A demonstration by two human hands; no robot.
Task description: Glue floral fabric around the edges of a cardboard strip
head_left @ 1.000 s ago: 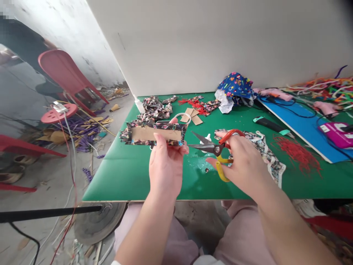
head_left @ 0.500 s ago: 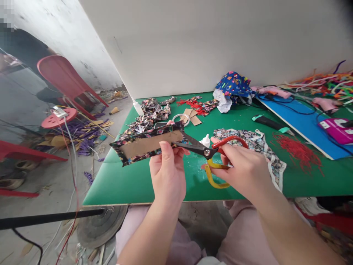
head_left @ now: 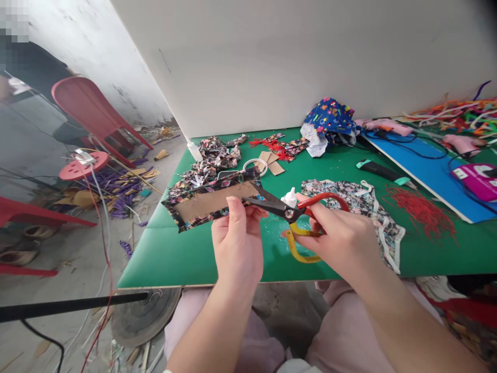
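Observation:
My left hand [head_left: 237, 238] pinches a cardboard strip [head_left: 205, 203] edged with folded dark floral fabric, thumb on the bare brown face. The strip is held above the table, its far end pointing left. In my right hand [head_left: 341, 228] are scissors [head_left: 290, 213] with one red and one yellow handle. Their blades are spread apart at the strip's right end, one lying over the cardboard and the other by the fabric edge. A white-tipped bottle [head_left: 289, 197] stands just behind the scissors. Patterned floral fabric [head_left: 349, 202] with white edging lies beneath and beyond my right hand.
On the green table [head_left: 174, 259] are crumpled floral scraps [head_left: 213, 155], cardboard pieces [head_left: 274, 165], a white tape ring [head_left: 264, 165], a utility knife [head_left: 384, 172], red threads [head_left: 423, 210] and a blue board [head_left: 427, 178]. Pink glue guns [head_left: 388, 127] trail cables. A person [head_left: 37, 67] is at far left.
The left end of the strip has shifted slightly right and its tilt has altered a little. The scissors have moved slightly left, their blades still apart. Both hands keep their holds.

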